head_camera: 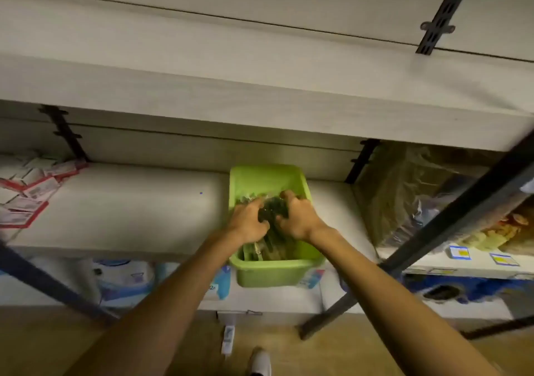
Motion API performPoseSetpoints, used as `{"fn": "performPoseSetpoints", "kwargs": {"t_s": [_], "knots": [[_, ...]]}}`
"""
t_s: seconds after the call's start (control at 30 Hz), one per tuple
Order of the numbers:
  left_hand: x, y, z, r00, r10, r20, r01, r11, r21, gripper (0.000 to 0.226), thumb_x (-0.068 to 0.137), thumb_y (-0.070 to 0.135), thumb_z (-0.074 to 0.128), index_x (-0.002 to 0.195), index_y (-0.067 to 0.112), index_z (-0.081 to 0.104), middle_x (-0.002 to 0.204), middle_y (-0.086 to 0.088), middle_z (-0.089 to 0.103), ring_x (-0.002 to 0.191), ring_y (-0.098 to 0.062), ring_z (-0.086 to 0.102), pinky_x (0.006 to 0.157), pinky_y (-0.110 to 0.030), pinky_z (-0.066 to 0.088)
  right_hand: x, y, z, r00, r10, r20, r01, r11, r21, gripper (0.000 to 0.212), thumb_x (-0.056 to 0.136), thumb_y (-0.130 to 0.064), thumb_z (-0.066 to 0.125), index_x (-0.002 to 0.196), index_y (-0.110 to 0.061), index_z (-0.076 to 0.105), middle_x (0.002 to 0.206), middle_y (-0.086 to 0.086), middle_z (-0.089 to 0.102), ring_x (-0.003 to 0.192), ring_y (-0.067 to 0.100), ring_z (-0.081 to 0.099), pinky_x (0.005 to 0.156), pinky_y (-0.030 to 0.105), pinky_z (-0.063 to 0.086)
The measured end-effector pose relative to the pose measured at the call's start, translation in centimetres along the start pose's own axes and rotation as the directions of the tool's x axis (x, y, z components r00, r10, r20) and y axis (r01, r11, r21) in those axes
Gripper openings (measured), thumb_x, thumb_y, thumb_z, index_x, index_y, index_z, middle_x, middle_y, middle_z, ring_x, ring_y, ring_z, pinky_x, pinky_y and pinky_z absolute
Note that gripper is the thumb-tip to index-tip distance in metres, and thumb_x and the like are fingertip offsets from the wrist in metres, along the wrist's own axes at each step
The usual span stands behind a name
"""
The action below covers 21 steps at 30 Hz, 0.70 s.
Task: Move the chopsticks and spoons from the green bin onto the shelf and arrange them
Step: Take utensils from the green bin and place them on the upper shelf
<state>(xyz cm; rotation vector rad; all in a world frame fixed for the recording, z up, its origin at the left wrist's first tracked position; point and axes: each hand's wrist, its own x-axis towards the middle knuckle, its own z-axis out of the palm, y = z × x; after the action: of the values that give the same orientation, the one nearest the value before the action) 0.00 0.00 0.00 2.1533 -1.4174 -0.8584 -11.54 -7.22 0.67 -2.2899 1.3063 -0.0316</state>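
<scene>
Chopsticks and spoons: pickup from bin in progress

Chopsticks and spoons are lying bundled in clear wrapping (273, 212) inside the green bin (251, 179), which is sitting on the shelf (130, 208) and overhanging its front edge. To the left, small boxed goods (26, 196) are occupying the shelf end. The left hand (248, 221) is curling around the bundle's near side; the right hand (296, 218) is gripping the other side. Judged step: lifting out the first load. Next move is calling for a level lift, then placement on bare shelf left of the bin.
</scene>
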Motion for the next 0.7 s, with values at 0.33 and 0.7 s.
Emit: {"fn": "performPoseSetpoints", "kwargs": {"t_s": [0.33, 0.7], "knots": [[5.8, -1.6, 5.5, 0.880, -0.467, 0.080, 0.469, 0.883, 0.003, 0.087, 0.091, 0.016, 0.056, 0.152, 0.024, -0.005, 0.129, -0.016, 0.051, 0.107, -0.028, 0.060, 0.087, -0.035, 0.053, 6.0, 1.0, 4.5, 0.943, 0.232, 0.238, -0.224, 0.973, -0.057, 0.079, 0.088, -0.021, 0.064, 0.150, -0.020, 0.014, 0.133, 0.021, 0.048, 0.122, 0.037, 0.052, 0.100, 0.038, 0.044], [8.0, -2.0, 5.5, 0.890, -0.456, 0.016, 0.456, 0.887, -0.068, 0.086, 0.088, 0.021, 0.060, 0.151, 0.023, 0.001, 0.128, -0.015, 0.054, 0.101, -0.028, 0.060, 0.078, -0.034, 0.052, 8.4, 2.1, 5.4, 0.960, 0.221, 0.170, -0.225, 0.974, 0.004, 0.073, 0.086, -0.011, 0.063, 0.143, -0.014, 0.017, 0.129, 0.022, 0.050, 0.122, 0.040, 0.050, 0.100, 0.041, 0.043]]}}
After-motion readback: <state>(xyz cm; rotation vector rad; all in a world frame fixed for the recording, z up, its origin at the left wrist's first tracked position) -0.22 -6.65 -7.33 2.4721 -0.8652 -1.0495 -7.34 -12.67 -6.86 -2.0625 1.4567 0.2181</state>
